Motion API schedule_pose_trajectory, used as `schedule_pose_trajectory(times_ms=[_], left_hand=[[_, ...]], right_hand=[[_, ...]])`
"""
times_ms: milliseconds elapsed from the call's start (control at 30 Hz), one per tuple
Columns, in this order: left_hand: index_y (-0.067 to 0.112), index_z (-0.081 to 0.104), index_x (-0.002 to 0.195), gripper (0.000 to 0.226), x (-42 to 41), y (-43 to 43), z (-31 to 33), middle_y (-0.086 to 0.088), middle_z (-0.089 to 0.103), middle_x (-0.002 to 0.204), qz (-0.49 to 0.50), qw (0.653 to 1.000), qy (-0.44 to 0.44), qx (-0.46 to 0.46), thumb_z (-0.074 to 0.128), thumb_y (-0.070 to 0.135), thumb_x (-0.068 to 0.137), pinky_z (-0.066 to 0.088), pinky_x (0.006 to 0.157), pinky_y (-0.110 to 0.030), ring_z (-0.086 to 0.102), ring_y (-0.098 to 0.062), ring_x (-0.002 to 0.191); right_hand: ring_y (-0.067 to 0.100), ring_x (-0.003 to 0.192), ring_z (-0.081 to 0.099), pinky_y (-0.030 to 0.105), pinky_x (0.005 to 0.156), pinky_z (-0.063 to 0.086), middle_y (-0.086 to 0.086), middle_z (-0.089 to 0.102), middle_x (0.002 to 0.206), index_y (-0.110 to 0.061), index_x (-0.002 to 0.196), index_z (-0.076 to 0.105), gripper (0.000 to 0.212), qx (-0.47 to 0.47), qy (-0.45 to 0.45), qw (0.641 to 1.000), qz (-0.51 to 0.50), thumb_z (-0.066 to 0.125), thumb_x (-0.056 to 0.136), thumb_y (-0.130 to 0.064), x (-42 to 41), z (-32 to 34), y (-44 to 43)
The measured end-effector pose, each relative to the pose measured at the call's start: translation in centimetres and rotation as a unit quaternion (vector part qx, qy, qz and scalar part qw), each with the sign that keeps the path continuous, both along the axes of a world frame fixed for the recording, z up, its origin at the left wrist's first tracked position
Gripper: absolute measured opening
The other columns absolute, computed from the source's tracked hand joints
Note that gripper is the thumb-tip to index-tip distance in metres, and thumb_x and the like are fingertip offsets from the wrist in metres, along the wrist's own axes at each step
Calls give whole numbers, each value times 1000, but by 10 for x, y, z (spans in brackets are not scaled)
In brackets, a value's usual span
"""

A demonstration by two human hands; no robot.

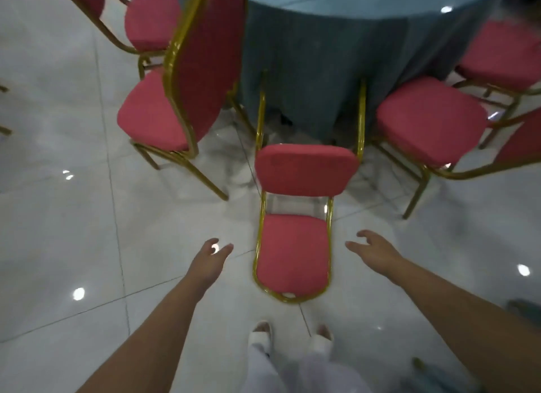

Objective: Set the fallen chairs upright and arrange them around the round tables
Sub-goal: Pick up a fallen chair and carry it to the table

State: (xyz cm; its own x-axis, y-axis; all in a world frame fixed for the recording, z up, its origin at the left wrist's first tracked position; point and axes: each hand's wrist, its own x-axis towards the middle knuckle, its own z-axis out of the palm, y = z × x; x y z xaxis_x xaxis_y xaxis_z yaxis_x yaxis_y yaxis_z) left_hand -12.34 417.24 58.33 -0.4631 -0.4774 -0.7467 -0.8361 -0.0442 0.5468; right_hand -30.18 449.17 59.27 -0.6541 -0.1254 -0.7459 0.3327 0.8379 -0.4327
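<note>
The fallen chair (pixel 292 252) lies on its back on the glossy tiled floor (pixel 87 217) just in front of the person's shoes (pixel 263 329), its backrest flat and nearest them, its seat standing on edge and its gold legs pointing at the blue-grey cloth of the round table (pixel 322 56). The left hand (pixel 209 259) and right hand (pixel 371 247) hover with fingers spread and loose, holding nothing, one on each side of the backrest's gold rim and apart from it. An upright chair (pixel 205 64) stands close on the left and another chair (pixel 427 120) close on the right, with bare floor beside both arms.
</note>
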Motion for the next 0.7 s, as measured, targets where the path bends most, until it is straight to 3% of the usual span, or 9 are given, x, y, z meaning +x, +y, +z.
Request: schedule_pose_trajectory(times_ms=[100, 333, 533, 700], left_hand=[[21, 39, 147, 62, 15, 3, -46, -13, 42, 149, -41, 998, -47, 7, 60, 45, 94, 36, 105, -39, 45, -29, 133], [24, 42, 144, 63, 33, 22, -188, -12, 47, 145, -88, 990, -109, 24, 64, 47, 90, 35, 95, -32, 49, -26, 128], [25, 41, 145, 63, 18, 25, -358, -11, 49, 142, -107, 988, -112, 8, 63, 47, 90, 36, 98, -34, 49, -27, 127], [23, 33, 149, 69, 1, 24, -510, -14, 49, 142, -116, 988, -99, -4, 62, 47, 91, 37, 101, -38, 48, -30, 129]], right_hand=[[28, 134, 43, 33, 97, 37, 11, 37, 153, -20, 148, 37, 70, 12, -31, 999, -27, 64, 90, -49, 33, -42, 11], [30, 138, 39, 41, 110, 35, 13, 35, 154, -21, 154, 27, 88, 40, -79, 993, -82, 73, 84, -47, 86, -194, 47], [33, 137, 40, 42, 106, 36, 17, 35, 154, -18, 154, 25, 90, 73, -93, 988, -98, 74, 84, -46, 82, -366, 74], [35, 139, 38, 47, 110, 36, 17, 32, 156, -16, 155, 20, 97, 44, -96, 985, -134, 76, 82, -48, 51, -509, 87]])
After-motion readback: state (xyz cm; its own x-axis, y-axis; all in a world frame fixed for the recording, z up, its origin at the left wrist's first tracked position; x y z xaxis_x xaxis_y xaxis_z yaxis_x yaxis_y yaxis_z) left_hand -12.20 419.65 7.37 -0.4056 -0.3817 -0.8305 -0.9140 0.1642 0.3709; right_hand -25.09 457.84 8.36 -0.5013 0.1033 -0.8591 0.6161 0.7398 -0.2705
